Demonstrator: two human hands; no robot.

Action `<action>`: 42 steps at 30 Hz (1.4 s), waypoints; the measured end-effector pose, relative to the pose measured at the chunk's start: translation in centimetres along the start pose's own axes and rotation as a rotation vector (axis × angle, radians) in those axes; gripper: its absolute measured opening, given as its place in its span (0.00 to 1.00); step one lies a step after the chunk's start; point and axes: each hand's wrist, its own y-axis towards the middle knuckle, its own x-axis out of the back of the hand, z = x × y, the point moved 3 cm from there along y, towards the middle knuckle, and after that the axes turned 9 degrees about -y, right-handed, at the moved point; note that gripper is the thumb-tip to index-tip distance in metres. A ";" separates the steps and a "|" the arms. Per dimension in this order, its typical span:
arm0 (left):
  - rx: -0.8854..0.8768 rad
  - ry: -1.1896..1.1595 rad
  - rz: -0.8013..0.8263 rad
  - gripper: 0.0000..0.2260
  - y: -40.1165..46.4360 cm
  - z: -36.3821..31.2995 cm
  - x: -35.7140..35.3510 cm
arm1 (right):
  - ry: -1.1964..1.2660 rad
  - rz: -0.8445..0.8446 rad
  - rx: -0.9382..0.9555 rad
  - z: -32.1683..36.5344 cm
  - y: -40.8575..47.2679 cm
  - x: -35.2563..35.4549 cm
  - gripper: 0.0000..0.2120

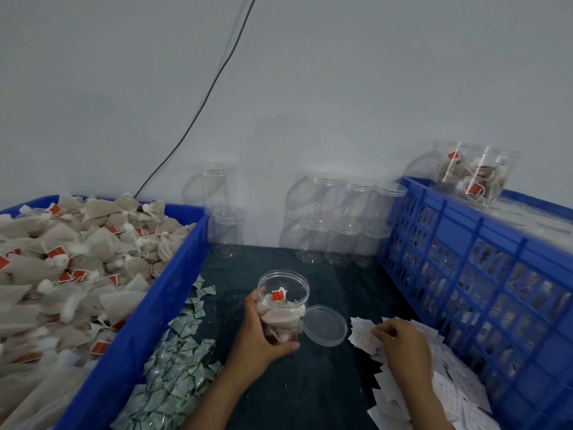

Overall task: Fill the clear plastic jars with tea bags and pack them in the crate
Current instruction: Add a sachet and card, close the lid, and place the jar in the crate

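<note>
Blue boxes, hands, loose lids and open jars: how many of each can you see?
Blue boxes: 2, bin and crate
Hands: 2, left hand and right hand
Loose lids: 1, lid
Open jars: 1, jar
Total: 6

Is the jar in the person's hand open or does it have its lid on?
Open. The jar has a bare rim, and its clear lid lies flat on the dark mat beside it. The left hand grips the jar.
</note>
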 end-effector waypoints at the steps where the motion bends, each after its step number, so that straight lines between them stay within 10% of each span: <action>1: 0.009 -0.003 0.008 0.46 0.0 0.2 0.0 | 0.012 -0.032 0.007 0.1 0.0 0.1 0.10; 12: 0.002 0.035 -0.001 0.41 0.1 0.6 0.2 | 0.225 -0.435 0.345 3.4 -2.1 1.2 0.09; 24: -0.081 0.118 -0.025 0.44 -0.5 -0.5 -0.1 | 0.649 -0.378 0.550 9.9 -4.8 3.1 0.05; 42: -0.134 0.191 -0.007 0.41 -0.7 -1.1 -0.4 | -0.526 0.441 0.854 19.1 -2.4 0.6 0.10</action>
